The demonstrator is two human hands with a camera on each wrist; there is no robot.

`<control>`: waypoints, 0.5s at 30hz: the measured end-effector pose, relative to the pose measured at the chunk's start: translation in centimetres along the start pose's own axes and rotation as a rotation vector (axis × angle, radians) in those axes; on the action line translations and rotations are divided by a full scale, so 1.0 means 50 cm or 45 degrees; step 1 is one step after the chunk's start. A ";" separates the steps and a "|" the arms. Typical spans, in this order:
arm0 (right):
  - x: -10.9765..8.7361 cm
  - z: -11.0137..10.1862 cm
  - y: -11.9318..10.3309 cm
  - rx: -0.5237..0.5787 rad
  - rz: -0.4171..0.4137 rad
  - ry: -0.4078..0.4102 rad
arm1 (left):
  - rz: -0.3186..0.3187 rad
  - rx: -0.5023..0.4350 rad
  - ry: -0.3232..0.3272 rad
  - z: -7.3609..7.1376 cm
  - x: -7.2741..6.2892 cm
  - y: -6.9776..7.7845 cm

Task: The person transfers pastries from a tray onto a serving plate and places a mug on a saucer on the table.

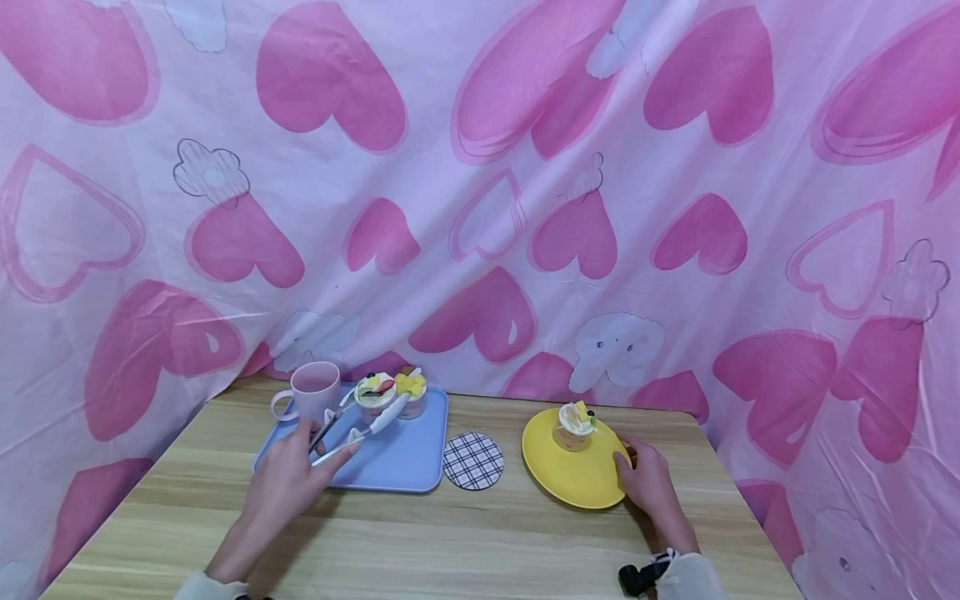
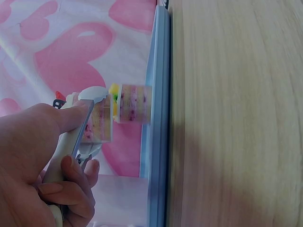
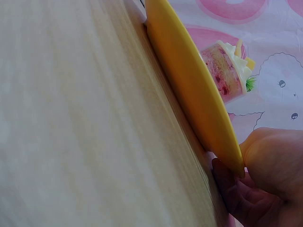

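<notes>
My left hand grips a pair of tongs with white tips. Between the tips is a layered dessert cup topped with cream and fruit; in the left wrist view its base sits higher than that of the second dessert cup. That second cup, with yellow fruit pieces on top, stands on the blue tray. On the right, my right hand pinches the rim of a yellow plate, thumb above and fingers beneath. A third dessert cup stands upright near the plate's back edge.
A pink mug is at the tray's back left, close to my left hand. A round checked coaster lies between tray and plate on the wooden table. A pink heart-patterned cloth hangs behind.
</notes>
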State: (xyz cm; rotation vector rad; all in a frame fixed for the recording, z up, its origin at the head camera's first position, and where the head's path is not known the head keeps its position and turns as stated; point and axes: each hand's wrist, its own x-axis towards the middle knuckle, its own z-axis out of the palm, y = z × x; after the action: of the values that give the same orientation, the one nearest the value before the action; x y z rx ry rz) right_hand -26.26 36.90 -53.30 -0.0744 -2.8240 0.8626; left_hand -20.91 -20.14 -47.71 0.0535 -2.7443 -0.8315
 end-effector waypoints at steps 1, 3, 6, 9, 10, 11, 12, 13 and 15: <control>0.000 0.000 0.000 0.000 0.001 0.001 | -0.004 -0.004 -0.003 0.000 -0.001 0.002; 0.001 0.000 0.000 -0.001 -0.003 0.004 | -0.015 -0.007 -0.009 0.001 -0.002 0.006; 0.002 0.001 -0.001 -0.001 -0.009 0.009 | -0.030 -0.011 -0.021 0.003 -0.002 0.012; 0.003 0.000 0.000 -0.003 -0.008 0.012 | -0.039 -0.014 -0.044 0.006 -0.001 0.016; 0.003 0.001 0.000 -0.004 -0.011 0.013 | -0.038 -0.017 -0.050 0.007 -0.001 0.017; 0.003 0.001 0.001 -0.006 -0.007 0.013 | -0.036 -0.023 -0.054 0.008 -0.001 0.019; 0.003 0.001 0.002 -0.006 -0.008 0.015 | -0.035 -0.025 -0.055 0.010 -0.001 0.019; 0.003 0.002 0.002 -0.008 -0.008 0.015 | -0.032 -0.027 -0.057 0.011 0.000 0.019; 0.003 0.002 0.003 -0.011 -0.009 0.016 | -0.027 -0.034 -0.053 0.014 0.000 0.020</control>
State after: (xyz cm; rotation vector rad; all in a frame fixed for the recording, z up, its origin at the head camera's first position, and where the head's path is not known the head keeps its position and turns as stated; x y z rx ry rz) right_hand -26.41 36.99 -53.43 -0.0709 -2.8147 0.8460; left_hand -21.05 -18.94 -47.71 0.0606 -2.7754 -0.8843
